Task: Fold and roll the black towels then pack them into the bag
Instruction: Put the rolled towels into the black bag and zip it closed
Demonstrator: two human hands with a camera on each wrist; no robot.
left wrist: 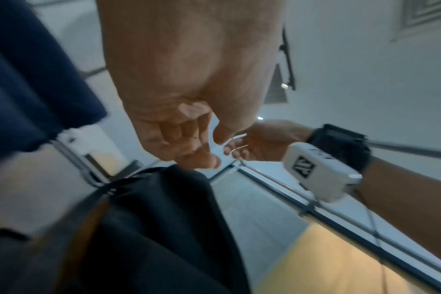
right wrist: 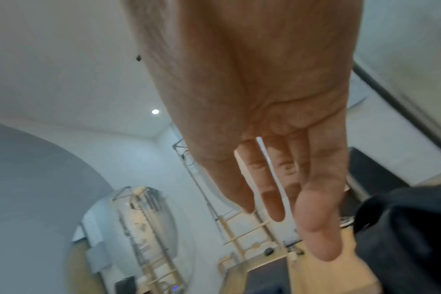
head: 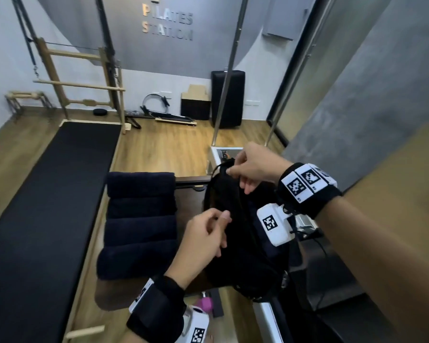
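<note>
Black bag (head: 235, 243) stands upright near the right edge of the dark wooden bench top (head: 188, 184), mouth held up by both hands. Right hand (head: 252, 168) pinches the bag's top rim and a thin black cord at the far end; in the right wrist view the fingers look fairly straight and the contact is out of frame, so the pinch reads from the head view only. Left hand (head: 203, 240) sits at the near side of the opening, thumb and forefinger closing on the fabric edge — the left wrist view shows fingers curled just above the cloth (left wrist: 164, 228), so I judge a light pinch, not a firm one.

Rolled black towels (head: 139, 224) — four rolls side by side in a row — lie on the left part of the bench top, just beside the bag, not touching the hands. None packed, as far as visible.

Bag contents: interior is dark, cannot tell if anything is inside.

Risks, judged:
- soft bag has no frame, so letting go with one hand to fetch a roll would likely collapse the mouth
- weak left pinch could slip off the rim
- bag near the bench edge could tip off when a roll is pushed in
- a roll grabbed by one end may unroll
</note>
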